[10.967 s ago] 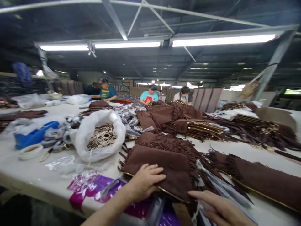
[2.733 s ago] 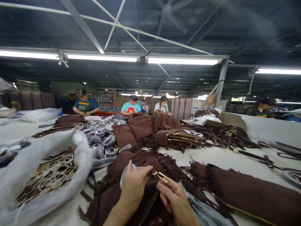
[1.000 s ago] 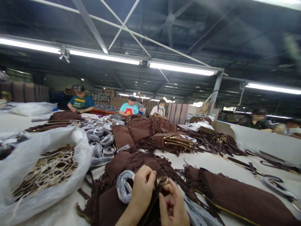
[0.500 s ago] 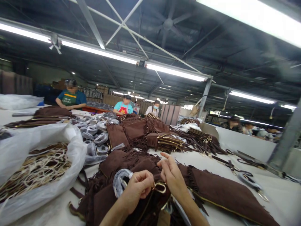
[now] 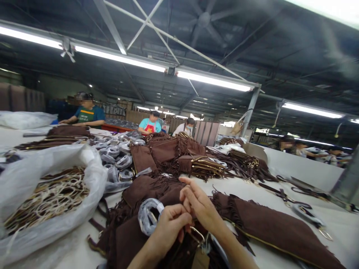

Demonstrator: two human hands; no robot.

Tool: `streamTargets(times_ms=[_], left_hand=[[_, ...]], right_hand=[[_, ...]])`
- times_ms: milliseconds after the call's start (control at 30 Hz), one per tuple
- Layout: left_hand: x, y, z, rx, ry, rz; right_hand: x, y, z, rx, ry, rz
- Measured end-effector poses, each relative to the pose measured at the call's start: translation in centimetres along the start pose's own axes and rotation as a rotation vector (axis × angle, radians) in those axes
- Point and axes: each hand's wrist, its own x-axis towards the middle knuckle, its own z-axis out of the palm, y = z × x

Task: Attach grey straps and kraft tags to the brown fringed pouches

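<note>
My left hand (image 5: 171, 227) is closed in a pinch at one end of a gold metal clasp (image 5: 198, 234). Against its fingertips press the thumb and fingers of my right hand (image 5: 199, 204), with the index finger pointing out; whatever they pinch is hidden. Under both hands lies a dark brown fringed suede bag (image 5: 126, 239). A brown tag (image 5: 201, 260) hangs below the clasp. Just left of my left hand rests a coiled strap in clear plastic wrap (image 5: 148, 216).
A plastic sack (image 5: 95, 175) of tangled cords stands at left. Wrapped coils (image 5: 123, 162) and piled brown bags (image 5: 165, 153) lie beyond my hands. Another bag (image 5: 280, 224) and a strap with hook (image 5: 307, 215) lie at right. Co-workers (image 5: 89, 114) stand across the table.
My hands have come together, fingertips now meeting above the clasp. The clasp has tilted and sits slightly lower and to the right. The view has shifted a little.
</note>
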Motion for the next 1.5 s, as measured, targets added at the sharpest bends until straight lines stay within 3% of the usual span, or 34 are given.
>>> streamTargets(times_ms=[100, 167, 267, 367, 500, 667, 900, 1500], left_hand=[[0.4, -0.4, -0.1, -0.072, 0.048, -0.002], [0.5, -0.5, 0.0, -0.093, 0.053, -0.008], [0.2, -0.3, 0.2, -0.086, 0.049, -0.024], [-0.1, -0.1, 0.3, -0.059, 0.042, -0.033], [0.0, -0.4, 0.1, -0.06, 0.043, -0.015], [0.7, -1.4, -0.4, -0.092, 0.105, 0.044], [0.0, -0.9, 0.0, 0.019, 0.063, 0.076], [-0.5, -0.4, 0.3, 0.036, 0.024, 0.081]], right_hand=[[-0.6, 0.7, -1.4, 0.145, 0.293, 0.071], [-1.4, 1.3, -2.4, 0.142, 0.372, 0.153], [-2.7, 1.5, -2.7, 0.11, 0.208, 0.275], [-3.3, 1.3, -1.6, 0.153, 0.126, 0.278], [-3.0, 1.2, -0.6, 0.201, 0.145, 0.233], [-3.3, 1.9, -1.8, 0.282, 0.266, 0.257], [-4.0, 1.7, -2.3, 0.106, 0.172, 0.262], [-4.1, 2.1, -1.7, -0.004, 0.08, 0.178]])
